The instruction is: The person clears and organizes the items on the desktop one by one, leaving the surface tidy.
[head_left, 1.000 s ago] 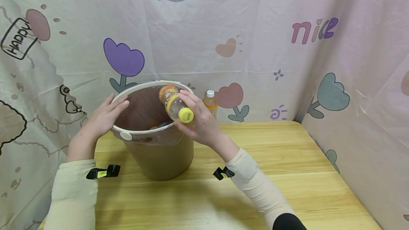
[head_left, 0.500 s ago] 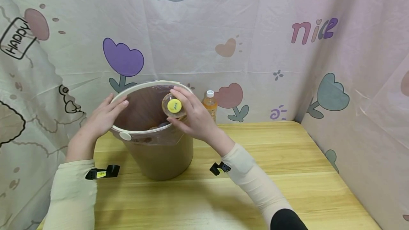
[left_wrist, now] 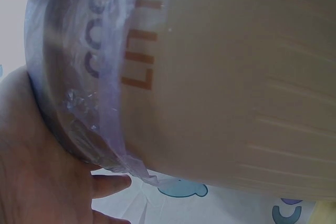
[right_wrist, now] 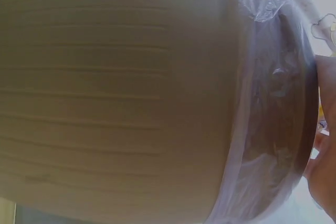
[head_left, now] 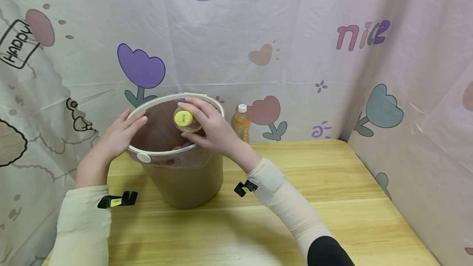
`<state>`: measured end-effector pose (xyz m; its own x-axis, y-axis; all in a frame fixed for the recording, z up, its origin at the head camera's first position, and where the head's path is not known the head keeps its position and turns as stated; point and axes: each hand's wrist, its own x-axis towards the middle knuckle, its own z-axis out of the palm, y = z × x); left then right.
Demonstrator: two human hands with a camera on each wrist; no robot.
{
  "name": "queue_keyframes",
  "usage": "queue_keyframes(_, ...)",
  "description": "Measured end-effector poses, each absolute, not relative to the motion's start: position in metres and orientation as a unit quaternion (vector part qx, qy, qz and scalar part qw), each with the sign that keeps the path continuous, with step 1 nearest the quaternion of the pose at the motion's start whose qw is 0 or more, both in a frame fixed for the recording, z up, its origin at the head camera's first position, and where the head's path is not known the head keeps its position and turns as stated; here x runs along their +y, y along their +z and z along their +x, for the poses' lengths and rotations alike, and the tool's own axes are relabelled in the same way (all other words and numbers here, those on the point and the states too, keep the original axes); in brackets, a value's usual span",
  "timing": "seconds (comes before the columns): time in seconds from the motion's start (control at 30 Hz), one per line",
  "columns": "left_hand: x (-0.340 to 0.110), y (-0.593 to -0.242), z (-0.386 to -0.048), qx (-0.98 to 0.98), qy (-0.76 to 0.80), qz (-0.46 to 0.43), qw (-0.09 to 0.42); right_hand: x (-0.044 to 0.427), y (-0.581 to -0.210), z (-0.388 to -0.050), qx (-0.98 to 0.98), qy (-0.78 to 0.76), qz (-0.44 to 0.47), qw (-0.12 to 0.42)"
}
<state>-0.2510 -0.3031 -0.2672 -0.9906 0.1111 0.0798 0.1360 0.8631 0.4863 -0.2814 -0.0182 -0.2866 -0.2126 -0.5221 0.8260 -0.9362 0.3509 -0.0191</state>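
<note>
A brown trash bin (head_left: pixel 188 184) with a cream rim stands upright, lined with a clear plastic bag (right_wrist: pixel 273 108). In the head view my left hand (head_left: pixel 118 136) rests on the left side of its rim, fingers fairly straight; the left wrist view has them reaching past the bagged edge. Over the opening, my right hand (head_left: pixel 214 128) grips a plastic bottle (head_left: pixel 190 125) with a yellow cap, fingers on one side and thumb on the other. The cap faces the head camera, and the bottle's lower part is hidden. Something small lies inside the bin, mostly hidden by the rim.
A second bottle (head_left: pixel 242 124), with orange liquid and a white cap, stands behind the bin to its right. Wooden tabletop (head_left: pixel 314 188) extends right and front. A printed curtain (head_left: pixel 295 19) hangs close behind and along both sides.
My right hand has moved left over the bin, and the bottle has tipped from slanting to cap toward the camera, its base hidden below. The left hand stays on the rim.
</note>
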Motion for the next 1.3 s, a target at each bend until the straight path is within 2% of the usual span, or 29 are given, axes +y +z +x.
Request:
queue_keyframes(0.6, -0.3014, -0.2669, -0.2513, -0.963, -0.260, -0.061, 0.027, -0.0226, -0.2795, -0.2796, -0.796, 0.310, 0.447, 0.266)
queue_keyframes(1.3, -0.3020, -0.2662, -0.2496, -0.964, -0.260, -0.059, 0.022, -0.0225, -0.2776, -0.2767, -0.819, 0.315, 0.418, 0.236)
